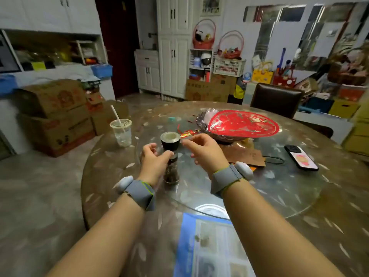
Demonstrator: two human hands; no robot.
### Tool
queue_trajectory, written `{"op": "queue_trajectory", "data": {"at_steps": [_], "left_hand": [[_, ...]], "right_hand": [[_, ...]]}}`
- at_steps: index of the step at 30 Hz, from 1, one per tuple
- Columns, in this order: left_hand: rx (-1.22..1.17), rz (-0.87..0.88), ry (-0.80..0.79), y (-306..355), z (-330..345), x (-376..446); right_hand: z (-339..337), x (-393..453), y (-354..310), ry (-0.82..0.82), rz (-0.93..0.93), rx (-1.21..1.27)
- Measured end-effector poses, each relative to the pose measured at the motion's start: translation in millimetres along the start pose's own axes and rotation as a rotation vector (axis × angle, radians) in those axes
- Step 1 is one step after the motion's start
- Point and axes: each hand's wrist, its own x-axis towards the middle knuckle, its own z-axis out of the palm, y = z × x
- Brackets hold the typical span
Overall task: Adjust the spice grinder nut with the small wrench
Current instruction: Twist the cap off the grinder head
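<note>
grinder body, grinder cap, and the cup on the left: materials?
Grinder body: clear glass or plastic, spice visible through it. Grinder cap: glossy black, likely plastic, with a pale metallic-looking top. Cup: thin translucent plastic with a straw.

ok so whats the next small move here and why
Probably bring the right hand down over the top of the spice grinder. The left hand already steadies the grinder's neck, upright on the table, while the right hovers beside the cap with fingers pinched. Whether it holds the wrench is too blurred to tell.
</note>
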Motion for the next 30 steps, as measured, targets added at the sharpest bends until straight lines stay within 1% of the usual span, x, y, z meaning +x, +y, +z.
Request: {"op": "queue_trajectory", "data": {"at_steps": [2, 5, 8, 10, 12, 13, 15, 17, 18, 19, 20, 21, 22, 23, 25, 26, 28, 30], "left_hand": [[0.025, 0.011, -0.011, -2, 2, 20], [0.073, 0.042, -0.071, -17, 6, 46], [-0.032, 0.098, -0.171, -25, 19, 62], [-0.133, 0.120, -0.171, -26, 27, 64], [-0.182, 0.072, -0.151, -27, 38, 68], [-0.250, 0.019, -0.164, -29, 41, 69], [-0.262, -0.024, -0.183, -32, 41, 71], [-0.497, -0.064, -0.270, -34, 37, 66], [-0.505, -0.055, -0.315, -26, 39, 56], [-0.451, -0.013, -0.291, -20, 39, 48], [-0.457, 0.081, -0.258, -15, 40, 39], [-0.407, 0.174, -0.244, -12, 39, 30], [-0.355, 0.234, -0.267, -7, 35, 17], [-0.276, 0.289, -0.293, -7, 32, 14], [-0.024, 0.433, -0.307, -1, 18, -7], [0.074, 0.455, -0.336, 0, 10, -17], [0.190, 0.441, -0.429, 0, 0, -37], [0.285, 0.475, -0.450, -2, -5, -62]], "right_hand": [[11, 24, 4, 0.041, -0.056, -0.154], [32, 54, 14, 0.033, -0.104, -0.333], [47, 76, 26, 0.073, -0.141, -0.433], [53, 84, 34, 0.091, -0.135, -0.446], [57, 86, 36, 0.120, -0.134, -0.431], [57, 86, 35, 0.136, -0.144, -0.432], [56, 83, 33, 0.149, -0.179, -0.447], [50, 75, 27, 0.147, -0.198, -0.458], [47, 68, 24, 0.151, -0.206, -0.449], [43, 61, 21, 0.163, -0.215, -0.428], [39, 52, 17, 0.182, -0.231, -0.403], [36, 40, 12, 0.202, -0.244, -0.379], [32, 27, 7, 0.217, -0.260, -0.359], [28, 20, 5, 0.231, -0.260, -0.334], [20, -8, -1, 0.231, -0.243, -0.338], [15, -21, -2, 0.224, -0.213, -0.349], [6, -49, -1, 0.190, -0.146, -0.368], [-2, -76, 3, 0.160, -0.095, -0.386]]}}
